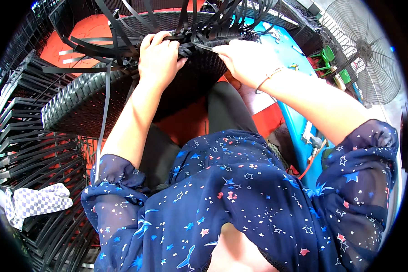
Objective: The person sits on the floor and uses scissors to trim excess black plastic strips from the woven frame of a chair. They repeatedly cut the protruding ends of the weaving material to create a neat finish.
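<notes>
We work at the top of a dark woven basket [84, 97] that lies tilted across our lap, its rim turned away from us. Our left hand [157, 58] is curled tight over the rim, fingers folded down onto a bundle of loose black strips [122, 43] that fan out from the weave. Our right hand [245, 56] sits just beside it on the same rim, its fingers pinching a thin strip [203, 46] that runs toward the left hand; a thin bracelet [268, 78] circles that wrist. One long strip [103, 122] hangs down past the basket's side toward our left sleeve.

To our left stands a stack of finished baskets [27, 136], and a checked white glove [34, 201] lies against it. A blue bench [294, 122] runs along our right side, with a large metal fan [365, 50] beyond it. The floor [84, 31] shows red behind the strips. Our blouse [240, 199] is dark blue with small stars.
</notes>
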The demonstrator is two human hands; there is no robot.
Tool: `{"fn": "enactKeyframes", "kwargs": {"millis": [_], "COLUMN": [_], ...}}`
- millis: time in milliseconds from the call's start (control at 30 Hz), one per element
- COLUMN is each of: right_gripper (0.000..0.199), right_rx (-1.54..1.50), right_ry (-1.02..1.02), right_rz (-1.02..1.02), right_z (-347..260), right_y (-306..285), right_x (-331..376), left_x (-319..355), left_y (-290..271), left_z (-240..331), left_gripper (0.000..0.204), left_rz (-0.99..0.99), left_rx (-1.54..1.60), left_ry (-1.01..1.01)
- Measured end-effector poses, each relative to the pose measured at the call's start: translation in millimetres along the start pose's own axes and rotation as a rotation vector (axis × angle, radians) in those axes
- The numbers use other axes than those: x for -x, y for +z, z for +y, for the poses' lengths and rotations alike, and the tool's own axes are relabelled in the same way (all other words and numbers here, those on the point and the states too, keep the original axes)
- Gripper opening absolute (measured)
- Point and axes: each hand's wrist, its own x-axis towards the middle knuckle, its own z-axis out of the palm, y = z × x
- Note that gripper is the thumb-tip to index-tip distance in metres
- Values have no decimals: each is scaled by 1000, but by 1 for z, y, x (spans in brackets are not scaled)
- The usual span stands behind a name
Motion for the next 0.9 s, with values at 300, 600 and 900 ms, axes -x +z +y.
{"fn": "enactKeyframes", "kwargs": {"millis": [300,600,900], "right_gripper": [24,37,31], "right_rx": [-195,-409,-381], "right_ry": [178,320,277], "right_rz": [267,318,256], "right_z": [-18,-42,-46], "right_y": [43,60,22], "right_x": [21,40,40], "left_x": [-1,8,15], "left_y": [-2,-13,-36], "left_z": [-2,-3,-9], "left_gripper": [42,46,54], "left_rz": [73,129,100], "left_rx": [25,-7,-58], "left_ry": [5,5,90]}}
